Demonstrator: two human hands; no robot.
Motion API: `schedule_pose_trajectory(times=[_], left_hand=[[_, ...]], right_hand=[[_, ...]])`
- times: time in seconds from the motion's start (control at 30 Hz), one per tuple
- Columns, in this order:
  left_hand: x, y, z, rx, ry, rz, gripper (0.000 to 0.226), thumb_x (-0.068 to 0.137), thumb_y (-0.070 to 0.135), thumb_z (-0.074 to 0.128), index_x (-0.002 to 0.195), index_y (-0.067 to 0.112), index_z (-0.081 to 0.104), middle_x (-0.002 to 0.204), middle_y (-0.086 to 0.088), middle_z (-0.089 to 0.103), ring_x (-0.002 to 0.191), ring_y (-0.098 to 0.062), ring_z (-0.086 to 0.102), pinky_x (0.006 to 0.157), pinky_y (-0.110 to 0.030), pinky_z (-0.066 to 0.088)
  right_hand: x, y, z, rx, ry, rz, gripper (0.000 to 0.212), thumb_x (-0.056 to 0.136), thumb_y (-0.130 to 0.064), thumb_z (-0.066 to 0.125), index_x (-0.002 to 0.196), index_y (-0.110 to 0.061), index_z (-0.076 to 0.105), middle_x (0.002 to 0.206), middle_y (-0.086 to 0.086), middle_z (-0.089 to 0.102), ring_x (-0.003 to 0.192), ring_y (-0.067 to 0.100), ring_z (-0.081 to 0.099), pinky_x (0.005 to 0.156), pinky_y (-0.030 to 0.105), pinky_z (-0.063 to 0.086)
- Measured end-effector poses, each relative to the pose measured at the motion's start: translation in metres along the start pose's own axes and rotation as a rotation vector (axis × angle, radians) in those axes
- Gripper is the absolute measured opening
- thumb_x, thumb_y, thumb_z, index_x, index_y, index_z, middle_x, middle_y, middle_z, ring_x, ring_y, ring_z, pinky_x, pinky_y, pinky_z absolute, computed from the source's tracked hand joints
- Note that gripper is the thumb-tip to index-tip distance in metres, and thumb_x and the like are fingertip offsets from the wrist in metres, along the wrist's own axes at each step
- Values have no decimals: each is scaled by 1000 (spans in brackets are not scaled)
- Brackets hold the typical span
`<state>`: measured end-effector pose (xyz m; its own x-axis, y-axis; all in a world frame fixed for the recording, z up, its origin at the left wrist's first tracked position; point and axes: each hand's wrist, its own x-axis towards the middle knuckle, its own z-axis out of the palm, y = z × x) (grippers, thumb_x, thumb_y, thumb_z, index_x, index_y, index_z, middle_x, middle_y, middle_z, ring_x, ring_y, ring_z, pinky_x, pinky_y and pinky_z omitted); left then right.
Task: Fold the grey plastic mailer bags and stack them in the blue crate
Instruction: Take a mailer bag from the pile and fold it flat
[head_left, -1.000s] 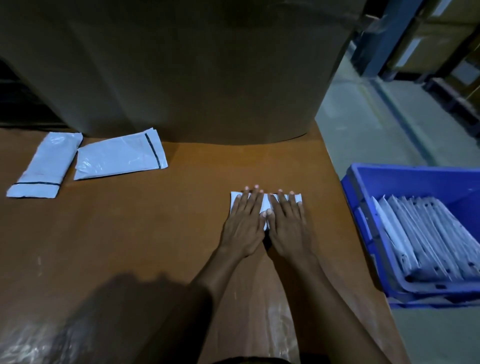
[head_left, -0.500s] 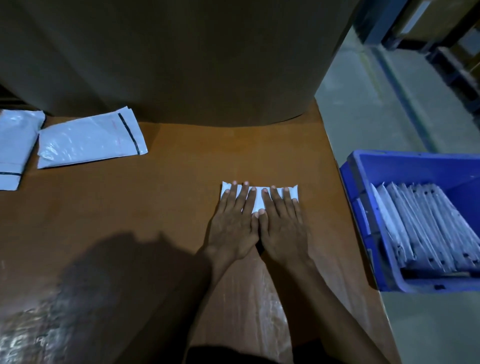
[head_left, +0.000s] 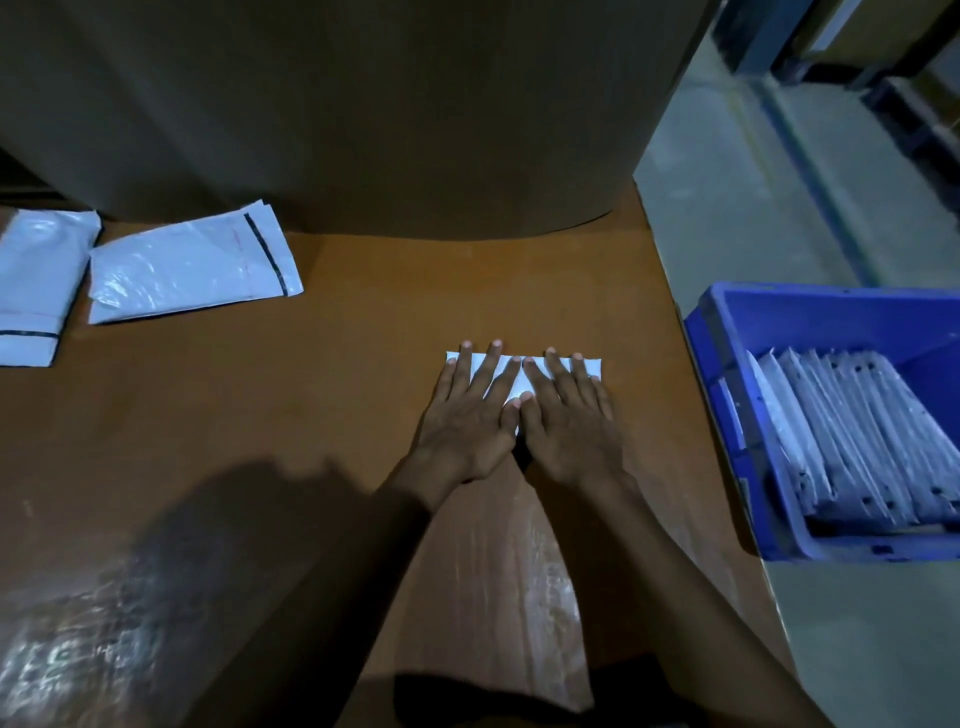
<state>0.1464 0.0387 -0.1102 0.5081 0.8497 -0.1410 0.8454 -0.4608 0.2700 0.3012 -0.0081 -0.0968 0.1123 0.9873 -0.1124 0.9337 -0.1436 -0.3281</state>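
As left hand (head_left: 467, 423), right hand (head_left: 570, 423) press flat, grip apart, folded mailer (head_left: 512, 383) lies beneath both.

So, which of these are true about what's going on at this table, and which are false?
1. The left hand and right hand press flat on a folded bag. True.
2. The blue crate is empty. False: folded bags stand in a row inside it.
3. Two unfolded bags lie at the far left of the table. True.
4. The blue crate sits on the table. False: it stands beside the table's right edge.
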Motion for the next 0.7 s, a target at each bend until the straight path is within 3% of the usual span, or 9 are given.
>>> schedule_pose_trajectory(times=[0.13,0.23,0.3,0.4,0.53,0.7], left_hand=[[2,-3,0,9,-37,0,63,108,51,10,164,29,-9,171,3,-20,154,-27,-29,127,-44,-13],[1,-6,-4,26,-61,11,61,108,50,7,164,30,-9,170,1,-22,154,-26,-29,127,-45,-10],[-6,-14,-5,-39,32,-79,60,107,52,1,164,36,-1,172,-2,-16,156,-24,-23,127,-46,-9],[-21,-26,-2,9,202,-235,67,101,54,-6,164,38,9,173,-8,-7,158,-29,-13,126,-54,-6],[-23,-29,4,45,226,-303,61,104,52,4,164,39,7,173,-9,-8,157,-32,-16,124,-59,-9],[-19,-31,11,66,236,-296,61,104,51,8,164,38,9,173,-11,-2,158,-33,-13,124,-61,-5]], right_hand=[[-4,-4,-1,20,3,5,69,98,-55,9,164,-36,20,173,-6,8,159,18,-8,126,38,-4],[-4,-4,-6,-12,-39,5,59,108,-48,17,164,-33,17,173,-4,5,159,20,-9,126,39,-5],[0,-9,-12,-50,-62,5,57,110,-44,19,165,-29,16,174,-2,3,159,22,-9,126,42,-6],[3,-27,-9,-67,-13,-40,64,104,-46,8,165,-27,18,173,-1,7,160,24,-5,126,47,-5],[-4,-46,7,-101,-42,-81,84,86,-52,-11,165,-33,10,173,-5,2,159,22,-10,126,51,-7],[0,-44,20,-64,44,-3,63,100,-50,12,162,-40,23,172,-9,11,160,19,-4,125,47,-10]])
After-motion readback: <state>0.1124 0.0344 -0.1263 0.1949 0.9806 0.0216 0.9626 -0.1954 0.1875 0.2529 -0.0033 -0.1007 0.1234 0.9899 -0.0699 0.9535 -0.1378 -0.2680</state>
